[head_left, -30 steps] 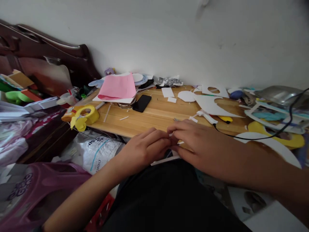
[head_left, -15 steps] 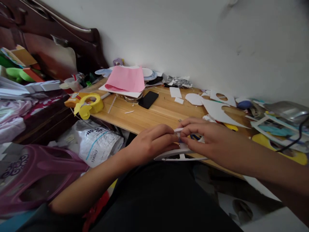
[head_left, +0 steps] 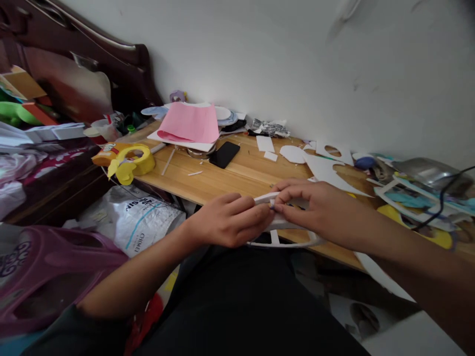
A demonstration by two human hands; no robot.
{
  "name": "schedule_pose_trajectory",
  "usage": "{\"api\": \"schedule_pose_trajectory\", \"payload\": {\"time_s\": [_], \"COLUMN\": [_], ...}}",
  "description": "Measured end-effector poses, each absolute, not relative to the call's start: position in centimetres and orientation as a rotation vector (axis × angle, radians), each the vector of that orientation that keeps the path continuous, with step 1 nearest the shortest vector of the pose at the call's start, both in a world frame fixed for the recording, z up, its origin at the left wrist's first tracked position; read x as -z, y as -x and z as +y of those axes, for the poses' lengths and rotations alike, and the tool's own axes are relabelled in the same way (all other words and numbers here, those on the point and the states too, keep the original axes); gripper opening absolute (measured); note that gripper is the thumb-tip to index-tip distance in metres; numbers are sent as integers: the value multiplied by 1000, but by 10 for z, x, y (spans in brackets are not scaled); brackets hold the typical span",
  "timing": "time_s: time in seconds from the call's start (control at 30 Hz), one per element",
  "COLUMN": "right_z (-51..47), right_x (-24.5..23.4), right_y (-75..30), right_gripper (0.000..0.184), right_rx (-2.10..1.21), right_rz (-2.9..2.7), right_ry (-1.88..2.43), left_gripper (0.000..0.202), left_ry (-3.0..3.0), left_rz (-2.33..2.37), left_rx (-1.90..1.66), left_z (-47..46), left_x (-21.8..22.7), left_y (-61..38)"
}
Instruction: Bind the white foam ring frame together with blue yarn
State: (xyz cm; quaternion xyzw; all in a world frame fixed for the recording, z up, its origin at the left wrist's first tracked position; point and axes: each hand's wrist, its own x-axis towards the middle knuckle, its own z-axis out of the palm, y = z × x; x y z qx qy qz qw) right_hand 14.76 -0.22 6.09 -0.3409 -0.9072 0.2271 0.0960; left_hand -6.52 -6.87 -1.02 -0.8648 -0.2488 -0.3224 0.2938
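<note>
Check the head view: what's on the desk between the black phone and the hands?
Bare wood mostly: between the black phone and the left hand and right hand, the desk carries only small white scraps. Head view.

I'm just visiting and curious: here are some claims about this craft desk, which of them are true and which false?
1. Both hands pinch one small white strip together. True: the left hand and right hand meet on the white strip at the near edge of the wooden desk.
2. The black phone lies on the floor. False: the black phone lies on the desk, beside the pink paper.
3. The pink paper is near the wall. True.
4. The yellow foam ring sits at the desk's right end. False: the yellow foam ring is at the left end.
</note>
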Motion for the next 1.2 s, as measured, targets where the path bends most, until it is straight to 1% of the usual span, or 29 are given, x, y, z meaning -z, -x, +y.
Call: {"api": "schedule_pose_trajectory", "payload": {"time_s": [0.1, 0.23, 0.43, 0.7, 0.77, 0.83, 0.9, 0.97, 1.03, 1.07, 1.13, 1.2], "right_z": [-1, 0, 1, -2, -2, -2, -2, -3, -3, -3, -4, -4], "right_x": [-61, -61, -62, -62, -61, -61, -62, -62, -62, -62, -61, -60], "right_y": [-147, -148, -149, -150, -150, -151, -151, -151, -150, -149, -148, -147], "right_gripper": [18, 20, 20, 20, 20, 20, 20, 20, 19, 18, 18, 18], "right_rx": [-671, -682, -729, -766, -773, -776, -788, -805, -807, -800, -781, -770], "right_rz": [-2678, -2683, -2679, -2678, -2670, -2668, -2668, -2662, -2661, -2663, -2667, -2658], "right_ry": [1000, 992, 1004, 1019, 1029, 1036, 1048, 1061, 1048, 1029, 985, 966], "left_gripper": [15, 18, 32, 33, 32, 34, 44, 61, 75, 77, 74, 65], "left_ry": [2391, 2429, 2479, 2670, 2673, 2707, 2773, 2843, 2904, 2924, 2912, 2830], "left_rz": [-643, -677, -734, -880, -930, -1019, -1175, -1367, -1523, -1569, -1599, -1549], "left_rx": [816, 895, 955, 1146, 1142, 1059, 915, 792, 762, 770, 807, 873], "left_z": [-64, -60, -59, -65, -71, -79, -91, -104, -115, -120, -126, -128], "left_x": [8, 10, 17, 24, 24, 20, 14, 8, 4, 3, 3, 6], "left_y": [71, 75, 71, 68, 70, 71, 70, 67, 63, 60, 55, 50]}}
